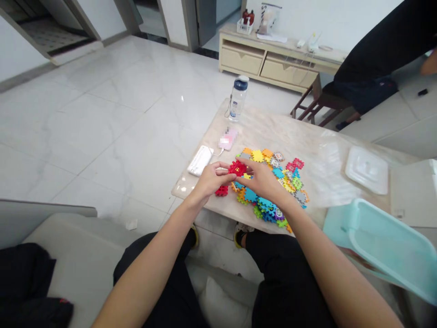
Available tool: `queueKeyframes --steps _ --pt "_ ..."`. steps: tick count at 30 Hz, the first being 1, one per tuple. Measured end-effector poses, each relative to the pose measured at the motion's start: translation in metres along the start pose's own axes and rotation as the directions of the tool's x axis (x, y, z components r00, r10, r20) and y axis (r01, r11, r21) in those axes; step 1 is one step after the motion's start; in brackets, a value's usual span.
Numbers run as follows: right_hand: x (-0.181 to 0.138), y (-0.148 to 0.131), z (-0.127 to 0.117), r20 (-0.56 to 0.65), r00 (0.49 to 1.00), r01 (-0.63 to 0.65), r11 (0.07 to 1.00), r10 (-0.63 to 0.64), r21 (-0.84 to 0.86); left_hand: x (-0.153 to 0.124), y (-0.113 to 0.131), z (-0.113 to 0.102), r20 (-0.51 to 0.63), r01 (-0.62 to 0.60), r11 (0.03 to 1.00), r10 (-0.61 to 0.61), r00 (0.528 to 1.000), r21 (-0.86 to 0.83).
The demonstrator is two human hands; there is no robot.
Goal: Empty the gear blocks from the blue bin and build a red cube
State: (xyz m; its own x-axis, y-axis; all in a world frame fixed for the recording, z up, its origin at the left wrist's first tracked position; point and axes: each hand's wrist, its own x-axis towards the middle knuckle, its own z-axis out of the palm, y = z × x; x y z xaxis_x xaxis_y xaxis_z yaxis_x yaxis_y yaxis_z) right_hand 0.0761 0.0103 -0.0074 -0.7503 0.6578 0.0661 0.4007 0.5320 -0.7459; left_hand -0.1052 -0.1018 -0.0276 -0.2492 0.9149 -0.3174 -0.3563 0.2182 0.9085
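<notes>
Both hands hold a red toothed building piece (237,168) above the near edge of the table. My left hand (213,178) grips its left side, thumb and fingers closed. My right hand (260,176) pinches it from the right side. Just below my left hand, another red building piece (221,191) lies on the table. Under and beyond my right hand spreads a pile of toothed plastic pieces (251,195) in blue, yellow, orange, green and grey. More red pieces (295,164) lie at the pile's far right.
On the table (273,127) stand a water bottle (238,99), a pink phone (227,138) with a cable and a white tissue pack (200,160). At right are a white lid (367,169) and a teal bin (385,241). Another person (375,50) is near a stool (322,98).
</notes>
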Motion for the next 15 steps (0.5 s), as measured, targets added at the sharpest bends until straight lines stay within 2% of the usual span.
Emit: queueKeyframes --steps 3,9,13,15 --pt "0.001 -0.002 0.002 0.023 0.999 0.025 0.999 -0.025 0.036 -0.004 0.001 0.001 -0.038 -0.011 1.0 0.01 0.999 -0.02" --pt "-0.006 -0.011 0.0 -0.008 0.999 -0.029 0.993 0.031 0.119 -0.013 0.006 -0.002 0.013 -0.056 0.998 0.056 0.998 0.015" --pt "-0.013 -0.01 -0.001 -0.021 0.997 -0.067 0.993 0.069 0.096 -0.017 0.006 -0.014 0.05 -0.057 0.998 0.055 0.997 0.033" --pt "-0.013 -0.005 -0.002 -0.068 0.994 -0.077 0.994 0.082 0.082 -0.017 0.013 -0.024 0.022 -0.076 0.997 0.076 0.997 -0.014"
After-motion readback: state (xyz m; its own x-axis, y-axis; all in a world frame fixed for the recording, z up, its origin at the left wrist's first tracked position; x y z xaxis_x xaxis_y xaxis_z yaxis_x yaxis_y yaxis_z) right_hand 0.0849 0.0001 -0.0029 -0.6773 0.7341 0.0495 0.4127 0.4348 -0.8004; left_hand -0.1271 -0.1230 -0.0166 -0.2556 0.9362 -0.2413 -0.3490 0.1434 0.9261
